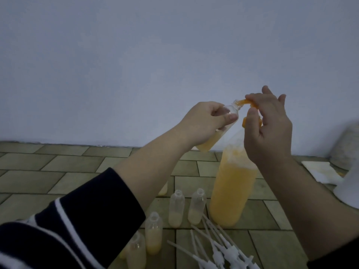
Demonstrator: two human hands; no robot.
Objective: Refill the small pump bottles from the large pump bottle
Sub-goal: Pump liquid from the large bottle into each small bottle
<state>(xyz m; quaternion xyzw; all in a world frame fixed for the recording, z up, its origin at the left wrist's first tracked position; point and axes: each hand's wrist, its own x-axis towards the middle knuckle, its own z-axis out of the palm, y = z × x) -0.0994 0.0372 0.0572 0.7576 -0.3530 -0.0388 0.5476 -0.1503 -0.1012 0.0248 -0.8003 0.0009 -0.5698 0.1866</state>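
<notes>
Centre frame: my left hand (204, 123) wraps a tilted small bottle (217, 131) (light, slippery plastic); right hand (270, 129) fingertips pinch the big bottle (232, 183) orange spout (301, 102).

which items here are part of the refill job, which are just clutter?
In the job:
left hand holding a tilted small bottle
right hand on the orange pump
large bottle
open small bottles
loose white pumps

Lying about:
white cloth
white object at right edge
</notes>
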